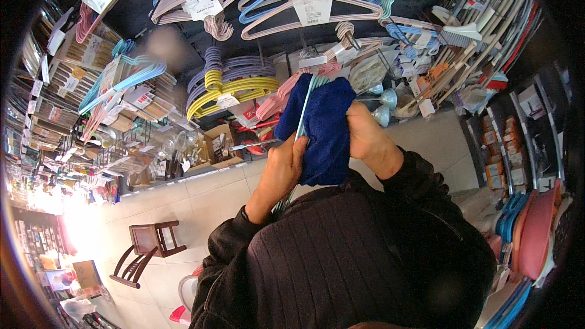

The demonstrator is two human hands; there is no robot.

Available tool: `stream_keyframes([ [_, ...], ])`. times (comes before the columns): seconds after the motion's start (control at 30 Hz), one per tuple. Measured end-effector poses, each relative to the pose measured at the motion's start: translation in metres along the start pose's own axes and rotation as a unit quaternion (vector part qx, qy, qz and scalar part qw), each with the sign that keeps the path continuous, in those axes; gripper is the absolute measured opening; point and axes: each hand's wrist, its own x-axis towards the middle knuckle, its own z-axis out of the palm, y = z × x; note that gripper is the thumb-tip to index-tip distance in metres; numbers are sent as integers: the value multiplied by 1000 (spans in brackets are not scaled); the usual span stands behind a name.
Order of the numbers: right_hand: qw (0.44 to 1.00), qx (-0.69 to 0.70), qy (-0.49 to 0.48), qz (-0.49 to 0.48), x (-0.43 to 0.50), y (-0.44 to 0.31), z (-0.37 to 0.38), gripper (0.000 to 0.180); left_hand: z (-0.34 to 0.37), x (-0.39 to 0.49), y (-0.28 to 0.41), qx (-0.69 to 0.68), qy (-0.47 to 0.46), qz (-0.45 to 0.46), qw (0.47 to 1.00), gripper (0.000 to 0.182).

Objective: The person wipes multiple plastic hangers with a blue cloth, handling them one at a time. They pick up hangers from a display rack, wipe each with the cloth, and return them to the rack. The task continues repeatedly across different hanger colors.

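My left hand [282, 171] grips a bundle of pale green clothes hangers [302, 116], held at a steep slant in front of my chest. A dark blue cloth [327, 132] is draped around the bundle and hangs down on its right. With my right hand [365, 135] I hold the right edge of the cloth; its fingertips are hidden behind the fabric. The lower end of the hangers shows beneath my left wrist, against my dark jacket.
Ahead, display racks carry pink hangers [311, 13], yellow hangers [233, 93] and brooms [461, 32]. An open cardboard box [221, 146] sits on the low shelf. A wooden chair [148, 242] stands on the tiled floor at lower left. Shelving [498, 146] rises at right.
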Motion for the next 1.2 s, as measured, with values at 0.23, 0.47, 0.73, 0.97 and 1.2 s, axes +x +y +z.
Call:
stream_keyframes([
  [0.23, 815, -499, -65, -288, -4, 0, -5, 23, -3, -6, -3, -8, -33, 24, 999, 28],
  [0.47, 631, -735, -66, -240, -16, -10, 7, 22, -11, 3, -3, -254, -10, 24, 967, 31],
  [0.73, 544, -732, 3, -410, -8, -38, -10, 48, -57, 27, -1, -446, 148, -5, 882, 46],
  [0.97, 616, -736, -123, -255, 38, -8, 50, 21, -39, 31, 38, -348, 161, 16, 924, 50],
  [1.2, 678, -578, -101, -443, 51, 28, 23, 19, -36, 14, 40, -274, 123, -7, 954, 48],
])
